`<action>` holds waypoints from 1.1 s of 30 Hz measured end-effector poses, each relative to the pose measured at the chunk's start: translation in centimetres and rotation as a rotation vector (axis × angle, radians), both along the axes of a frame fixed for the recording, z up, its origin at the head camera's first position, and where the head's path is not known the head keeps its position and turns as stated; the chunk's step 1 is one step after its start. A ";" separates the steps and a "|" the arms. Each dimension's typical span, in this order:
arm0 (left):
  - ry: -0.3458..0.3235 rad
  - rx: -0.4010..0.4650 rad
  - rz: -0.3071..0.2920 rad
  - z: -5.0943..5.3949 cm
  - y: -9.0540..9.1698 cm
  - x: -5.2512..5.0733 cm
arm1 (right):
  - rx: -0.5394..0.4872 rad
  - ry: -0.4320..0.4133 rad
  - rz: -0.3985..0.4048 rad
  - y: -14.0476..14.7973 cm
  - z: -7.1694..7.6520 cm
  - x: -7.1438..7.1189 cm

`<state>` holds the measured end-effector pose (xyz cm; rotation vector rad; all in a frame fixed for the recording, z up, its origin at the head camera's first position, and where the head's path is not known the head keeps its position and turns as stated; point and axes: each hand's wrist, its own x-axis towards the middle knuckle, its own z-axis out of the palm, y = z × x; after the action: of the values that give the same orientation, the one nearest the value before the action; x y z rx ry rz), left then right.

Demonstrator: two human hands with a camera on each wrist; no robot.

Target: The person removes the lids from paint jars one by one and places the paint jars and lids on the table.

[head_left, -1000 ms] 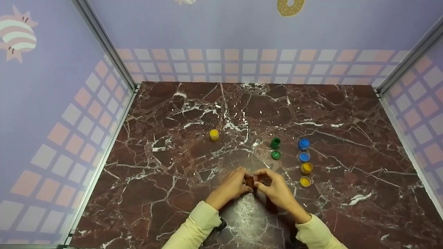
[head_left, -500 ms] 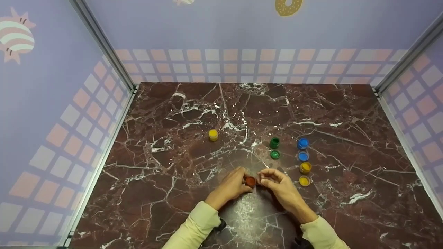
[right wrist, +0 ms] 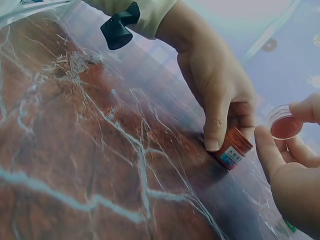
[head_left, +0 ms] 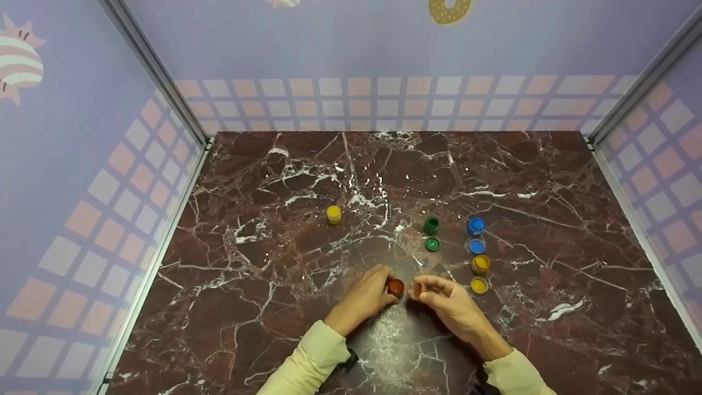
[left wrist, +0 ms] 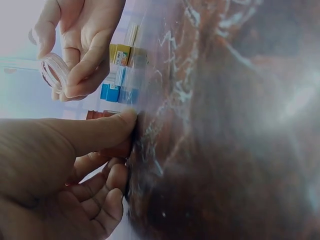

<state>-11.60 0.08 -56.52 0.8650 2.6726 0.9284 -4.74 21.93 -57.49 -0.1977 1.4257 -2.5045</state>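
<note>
A small red-brown paint jar [head_left: 396, 287] stands uncapped on the table, its label visible in the right wrist view. My left hand [head_left: 362, 299] grips the jar's side between thumb and fingers. Just right of it, my right hand [head_left: 455, 310] pinches a clear lid [right wrist: 285, 123] with reddish paint inside, tilted on edge and apart from the jar. In the left wrist view the lid [left wrist: 54, 74] shows between thumb and fingers, above the jar [left wrist: 120, 150], which the left thumb partly hides.
Open jars of green [head_left: 431, 225], blue [head_left: 476, 226] and yellow [head_left: 481, 264] paint stand to the right. Their lids, green [head_left: 432, 244], blue [head_left: 477, 247] and yellow [head_left: 479, 285], lie before them. Another yellow jar [head_left: 334, 215] stands farther left. Printed panels [head_left: 384, 49] border the marble-patterned table [head_left: 263, 340].
The right hand has drawn the lid off the red-brown jar and moved it right, tilting it. The left hand still grips the jar in place. The head view has shifted slightly.
</note>
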 end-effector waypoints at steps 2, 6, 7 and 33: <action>0.006 -0.014 0.004 0.2 0.2 0.1 | 0.000 -0.001 -0.001 0.3 0.0 0.2; 0.025 0.000 -0.004 0.4 0.7 0.1 | 0.014 0.004 0.013 1.0 0.1 0.6; 0.030 0.001 -0.005 0.5 0.8 0.2 | 0.021 0.006 0.017 1.1 0.1 0.7; -0.018 0.047 -0.063 0.8 4.9 -1.2 | 0.051 0.016 0.019 3.2 -0.2 2.0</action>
<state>-12.84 4.97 -55.67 0.9407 2.6025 0.9839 -2.70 25.09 -57.71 -0.2211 1.4851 -2.4539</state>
